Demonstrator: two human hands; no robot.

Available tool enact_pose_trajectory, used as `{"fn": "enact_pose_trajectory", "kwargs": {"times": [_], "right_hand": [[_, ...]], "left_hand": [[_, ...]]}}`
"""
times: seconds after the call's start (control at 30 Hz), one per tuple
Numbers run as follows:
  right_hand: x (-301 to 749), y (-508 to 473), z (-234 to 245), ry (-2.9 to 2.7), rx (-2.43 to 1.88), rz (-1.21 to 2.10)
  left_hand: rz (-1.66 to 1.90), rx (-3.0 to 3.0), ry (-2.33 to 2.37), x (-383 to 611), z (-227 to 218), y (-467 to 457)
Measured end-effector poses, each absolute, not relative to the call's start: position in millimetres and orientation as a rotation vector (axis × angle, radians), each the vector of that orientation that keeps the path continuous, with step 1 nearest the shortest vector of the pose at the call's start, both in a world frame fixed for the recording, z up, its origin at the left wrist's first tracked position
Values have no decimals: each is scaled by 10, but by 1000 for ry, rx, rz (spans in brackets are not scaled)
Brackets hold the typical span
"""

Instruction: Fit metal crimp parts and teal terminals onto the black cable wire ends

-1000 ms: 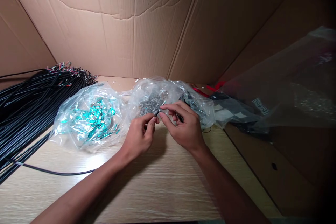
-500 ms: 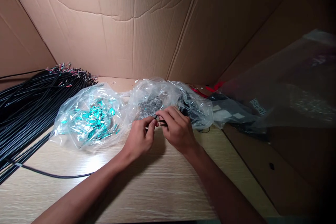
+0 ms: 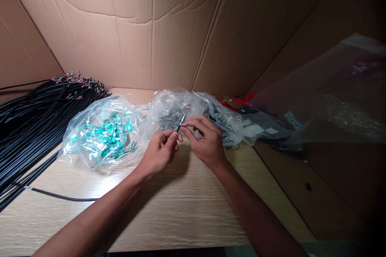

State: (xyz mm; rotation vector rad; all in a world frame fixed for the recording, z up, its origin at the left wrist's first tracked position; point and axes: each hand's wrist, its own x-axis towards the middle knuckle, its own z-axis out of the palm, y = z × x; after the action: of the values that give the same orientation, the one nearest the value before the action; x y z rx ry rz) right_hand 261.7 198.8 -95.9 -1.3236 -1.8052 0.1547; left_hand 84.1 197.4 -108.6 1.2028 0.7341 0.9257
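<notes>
The left hand [image 3: 159,153] pinched a thin black cable end [image 3: 180,125] just before a clear bag of small metal parts [image 3: 193,102], while the right hand [image 3: 205,141] curled close beside it, its grip unclear.

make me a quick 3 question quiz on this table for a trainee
1. True or false: in this view, the bag of teal pieces lies left of the bag of grey metal bits.
2. What lies at the far left of the table? A) a bundle of black cables B) a red toolbox C) a roll of tape
3. What sticks up from the left hand, just by the right hand?

Key:
1. True
2. A
3. A thin black piece with a silver tip
</notes>
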Motion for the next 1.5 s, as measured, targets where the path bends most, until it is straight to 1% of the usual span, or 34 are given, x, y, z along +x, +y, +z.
{"fn": "enact_pose_trajectory", "kwargs": {"times": [0.2,0.3,0.37,0.5,0.57,0.77,0.87,0.93,1.03,1.1,1.23,1.4,1.5], "right_hand": [[2596,2015,-1078,-1878,-1299,6],[2549,2002,-1110,-1846,-1306,15],[2524,1977,-1090,-1781,-1345,114],[2527,1937,-1005,-1619,-1474,480],[2541,1945,-992,-1566,-1474,608],[2513,1996,-1067,-1453,-1393,729],[2484,1980,-1086,-1429,-1418,710],[2472,1963,-1087,-1437,-1446,675],[2460,1941,-1073,-1475,-1462,555],[2453,1933,-1057,-1543,-1448,449],[2473,1954,-1034,-1692,-1406,377],[2645,2089,-1031,-1589,-1471,270],[2771,2164,-1027,-1555,-1574,301]], "left_hand": [[917,1150,693,832,-1042,1978],[906,1132,668,827,-1029,1977],[912,1113,650,821,-1016,1977],[898,1055,595,807,-980,1976],[887,1027,571,800,-963,1971],[852,1012,540,787,-960,1962],[853,1149,636,802,-999,1959],[920,1384,800,819,-1051,1951],[1053,1814,1088,840,-1174,1930],[1029,1969,1204,847,-1268,1925],[940,2001,1239,865,-1341,1966],[962,1980,1271,931,-1136,2106],[975,1938,1301,968,-1031,2225]]}}
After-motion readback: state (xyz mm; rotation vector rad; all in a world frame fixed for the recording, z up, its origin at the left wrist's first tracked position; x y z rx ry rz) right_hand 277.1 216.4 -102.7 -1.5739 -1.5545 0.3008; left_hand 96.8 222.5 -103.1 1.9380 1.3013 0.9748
